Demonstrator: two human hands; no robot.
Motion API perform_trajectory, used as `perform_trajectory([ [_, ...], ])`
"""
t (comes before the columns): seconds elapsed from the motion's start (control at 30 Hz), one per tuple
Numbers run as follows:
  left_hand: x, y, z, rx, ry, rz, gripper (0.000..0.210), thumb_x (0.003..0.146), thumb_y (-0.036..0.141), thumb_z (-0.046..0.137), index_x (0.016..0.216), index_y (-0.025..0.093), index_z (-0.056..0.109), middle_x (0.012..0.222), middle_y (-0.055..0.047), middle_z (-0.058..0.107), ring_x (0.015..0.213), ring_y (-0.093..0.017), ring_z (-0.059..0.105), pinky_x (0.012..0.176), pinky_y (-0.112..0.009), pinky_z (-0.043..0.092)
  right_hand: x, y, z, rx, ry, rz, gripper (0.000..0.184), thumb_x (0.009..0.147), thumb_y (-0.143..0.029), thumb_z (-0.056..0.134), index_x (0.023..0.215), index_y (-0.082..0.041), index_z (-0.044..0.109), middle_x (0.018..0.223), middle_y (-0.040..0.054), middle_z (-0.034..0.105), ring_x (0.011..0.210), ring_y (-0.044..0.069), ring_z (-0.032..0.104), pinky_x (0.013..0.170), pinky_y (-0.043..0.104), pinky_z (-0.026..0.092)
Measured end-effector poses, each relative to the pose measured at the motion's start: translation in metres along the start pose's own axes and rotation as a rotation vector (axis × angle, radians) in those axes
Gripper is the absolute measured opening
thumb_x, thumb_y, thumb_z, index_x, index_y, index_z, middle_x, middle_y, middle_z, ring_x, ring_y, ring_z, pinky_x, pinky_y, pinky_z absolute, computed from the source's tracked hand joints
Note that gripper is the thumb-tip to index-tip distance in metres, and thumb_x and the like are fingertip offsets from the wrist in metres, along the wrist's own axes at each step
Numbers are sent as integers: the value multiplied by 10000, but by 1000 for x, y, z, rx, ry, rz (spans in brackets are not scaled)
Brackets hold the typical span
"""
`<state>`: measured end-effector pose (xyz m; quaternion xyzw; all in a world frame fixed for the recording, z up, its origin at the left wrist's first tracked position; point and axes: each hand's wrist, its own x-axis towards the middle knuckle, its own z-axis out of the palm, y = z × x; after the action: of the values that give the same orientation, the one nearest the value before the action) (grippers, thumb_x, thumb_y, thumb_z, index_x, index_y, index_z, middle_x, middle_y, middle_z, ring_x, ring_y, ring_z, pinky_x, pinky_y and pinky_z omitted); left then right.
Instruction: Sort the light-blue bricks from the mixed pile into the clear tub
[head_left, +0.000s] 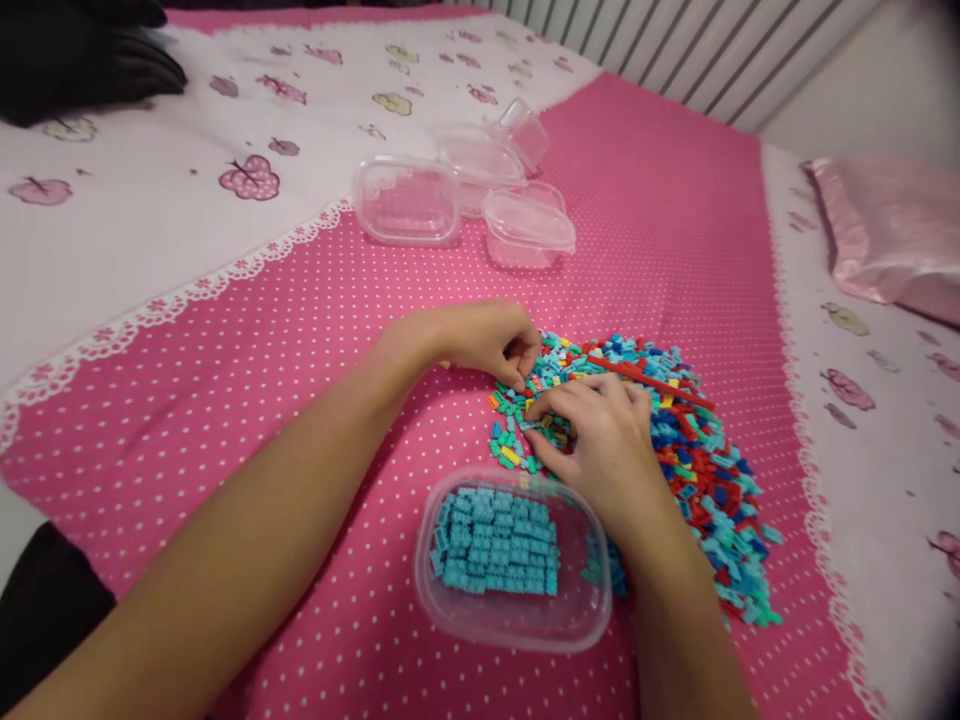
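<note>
A multicoloured heap of small building bricks [705, 480], mostly blue, red, green and yellow, spreads over the pink cloth. At its left edge my left hand [491, 340] is closed, fingers curled down onto the bricks; whatever is in them is hidden. Close beside it, my right hand [604, 430] bends over the heap, thumb and forefinger tips nearly together at a small piece that I cannot make out. Just below the hands stands a clear plastic tub [517, 635] holding light-blue bricks [495, 540] packed in rows, with some space at its right side.
Several clear plastic containers and lids [409, 205] lie farther back on the polka-dot bedspread [300, 340]. A long red strip [645, 380] rests across the heap. A pink pillow [892, 235] is at right, a black item [82, 60] at upper left, and white slatted rails [675, 50] behind.
</note>
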<state>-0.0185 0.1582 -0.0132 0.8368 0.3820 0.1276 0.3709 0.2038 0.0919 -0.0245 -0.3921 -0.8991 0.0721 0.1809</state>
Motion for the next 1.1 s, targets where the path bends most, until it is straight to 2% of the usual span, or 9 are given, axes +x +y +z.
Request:
perform_trajectory([
  [0.27, -2, -2, -3, 19, 23, 2, 43, 758, 169, 741, 779, 149, 709, 596, 45, 615, 536, -81, 519, 515, -195, 329, 2, -3, -1, 48, -8, 41, 134, 825, -158, 791, 907, -250, 738, 885, -3, 737, 1020, 285, 580, 944, 455, 323],
  [0.5, -2, 2, -5, 5, 52, 14, 21, 771, 162, 721, 788, 150, 720, 612, 40, 632, 558, -81, 527, 544, -195, 342, 4, -3, -9, 166, 37, 107, 98, 832, -158, 782, 884, -232, 744, 801, -18, 733, 896, 236, 611, 933, 452, 379],
  [0.63, -2, 10, -7, -15, 70, 43, 48, 800, 188, 718, 811, 142, 726, 647, 30, 651, 590, -81, 542, 570, -190, 364, 3, 1, -19, 417, 152, 206, 90, 828, -189, 762, 901, -236, 742, 843, -7, 743, 855, 208, 660, 832, 390, 481],
  [0.77, -4, 26, -10, -82, 46, 118, 116, 831, 261, 736, 862, 150, 744, 776, 1, 733, 698, -92, 609, 666, -189, 434, 2, 5, -27, 691, 207, 327, 80, 853, -276, 748, 909, -233, 712, 872, -1, 745, 795, 170, 684, 722, 316, 517],
  [0.9, -2, 37, -6, -175, 19, 179, 147, 805, 299, 778, 877, 171, 767, 781, 4, 746, 711, -98, 617, 675, -194, 438, 2, 4, -30, 698, 226, 325, 70, 855, -275, 744, 887, -228, 704, 867, 10, 743, 817, 176, 690, 753, 323, 531],
  [1.1, -1, 41, -3, -167, 20, 169, 123, 831, 267, 707, 839, 159, 764, 720, 18, 717, 646, -81, 571, 652, -191, 426, 3, 5, -28, 710, 238, 324, 84, 845, -248, 756, 888, -228, 686, 869, -6, 726, 837, 165, 696, 777, 311, 535],
])
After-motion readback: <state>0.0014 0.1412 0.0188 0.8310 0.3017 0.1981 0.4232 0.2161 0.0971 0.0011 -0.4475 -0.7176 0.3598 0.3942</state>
